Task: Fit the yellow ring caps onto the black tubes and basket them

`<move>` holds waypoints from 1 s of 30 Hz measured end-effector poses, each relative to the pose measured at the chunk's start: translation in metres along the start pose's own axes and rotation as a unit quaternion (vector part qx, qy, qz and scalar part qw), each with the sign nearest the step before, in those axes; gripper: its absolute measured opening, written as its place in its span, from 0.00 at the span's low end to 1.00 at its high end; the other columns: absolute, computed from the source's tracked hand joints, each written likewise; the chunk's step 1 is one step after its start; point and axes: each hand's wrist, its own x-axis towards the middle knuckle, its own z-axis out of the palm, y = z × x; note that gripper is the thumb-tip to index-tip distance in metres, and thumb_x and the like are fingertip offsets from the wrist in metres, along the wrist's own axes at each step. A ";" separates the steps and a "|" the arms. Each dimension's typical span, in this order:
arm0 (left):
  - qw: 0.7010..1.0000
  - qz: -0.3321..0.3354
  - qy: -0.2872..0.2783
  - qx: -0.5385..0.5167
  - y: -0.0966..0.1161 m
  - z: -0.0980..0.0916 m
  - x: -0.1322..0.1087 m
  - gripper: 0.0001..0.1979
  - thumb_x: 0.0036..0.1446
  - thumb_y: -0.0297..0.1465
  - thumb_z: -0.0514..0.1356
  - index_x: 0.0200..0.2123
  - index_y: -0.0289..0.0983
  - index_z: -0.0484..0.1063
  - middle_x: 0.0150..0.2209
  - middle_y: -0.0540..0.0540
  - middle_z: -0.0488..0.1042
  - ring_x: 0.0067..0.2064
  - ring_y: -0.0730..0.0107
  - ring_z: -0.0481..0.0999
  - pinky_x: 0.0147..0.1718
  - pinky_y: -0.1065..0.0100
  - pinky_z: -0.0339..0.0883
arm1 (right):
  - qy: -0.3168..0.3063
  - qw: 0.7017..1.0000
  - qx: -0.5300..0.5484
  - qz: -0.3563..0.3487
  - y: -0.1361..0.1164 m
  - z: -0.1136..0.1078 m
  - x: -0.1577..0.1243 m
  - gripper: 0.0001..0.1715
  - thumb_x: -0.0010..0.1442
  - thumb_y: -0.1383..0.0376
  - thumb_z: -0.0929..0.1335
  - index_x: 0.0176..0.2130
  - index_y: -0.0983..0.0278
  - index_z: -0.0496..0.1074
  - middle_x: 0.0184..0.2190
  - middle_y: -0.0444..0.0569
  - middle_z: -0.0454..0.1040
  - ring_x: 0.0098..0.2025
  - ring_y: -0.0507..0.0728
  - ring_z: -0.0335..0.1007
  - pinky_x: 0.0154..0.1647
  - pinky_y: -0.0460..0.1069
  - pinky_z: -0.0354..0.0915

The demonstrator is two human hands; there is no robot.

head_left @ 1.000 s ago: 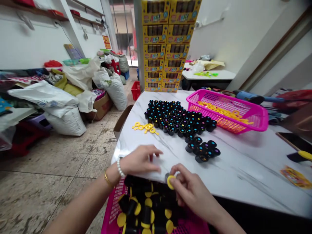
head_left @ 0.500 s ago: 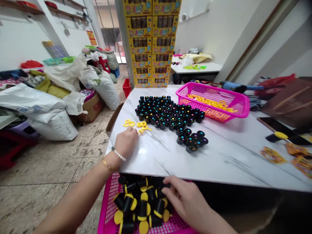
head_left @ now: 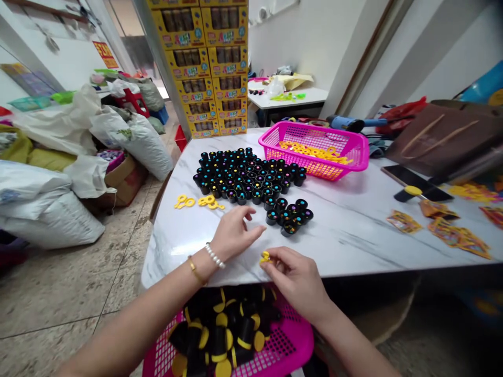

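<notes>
My right hand is closed in a pinch on a small yellow plastic piece above the table's front edge. My left hand, wearing a pearl bracelet, hovers over the white table with thumb and fingers apart and nothing in them. Beyond its fingers, several small black cups with coloured dots inside stand packed together. Yellow ring-shaped pieces lie to the left of them. Below the table edge, a pink basket contains several black cylinders with yellow ends.
Another pink basket with yellow ring pieces stands at the back of the table. Stacked yellow boxes rise behind the cups. On the right lie a phone, small packets and a brown paper bag. White sacks fill the left side.
My right hand has risen from the lower basket and now holds a yellow piece. My left hand has moved right, away from the yellow ring pieces, and opened. The view has shifted to the right.
</notes>
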 end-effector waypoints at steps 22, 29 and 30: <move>0.997 -0.046 -0.010 -0.062 -0.013 -0.017 -0.075 0.13 0.51 0.31 0.66 0.41 0.37 0.74 0.35 0.48 0.74 0.34 0.73 0.70 0.33 0.72 0.62 | -0.099 0.938 0.289 0.166 -0.018 0.015 0.045 0.17 0.46 0.58 0.76 0.27 0.66 0.70 0.18 0.42 0.72 0.16 0.46 0.60 0.16 0.41 0.55; 0.998 -0.034 -0.005 -0.061 -0.015 -0.015 -0.074 0.10 0.50 0.34 0.67 0.37 0.38 0.77 0.26 0.52 0.66 0.29 0.74 0.66 0.28 0.73 0.56 | -0.102 0.948 0.256 0.161 -0.018 0.025 0.058 0.17 0.48 0.56 0.75 0.26 0.65 0.68 0.15 0.40 0.69 0.14 0.47 0.59 0.14 0.42 0.55; 0.997 -0.032 -0.002 -0.063 -0.015 -0.015 -0.074 0.10 0.51 0.34 0.66 0.37 0.38 0.77 0.26 0.53 0.66 0.29 0.75 0.66 0.28 0.73 0.56 | -0.107 0.942 0.267 0.172 -0.017 0.025 0.057 0.18 0.49 0.56 0.74 0.27 0.64 0.67 0.14 0.40 0.69 0.13 0.47 0.60 0.13 0.42 0.56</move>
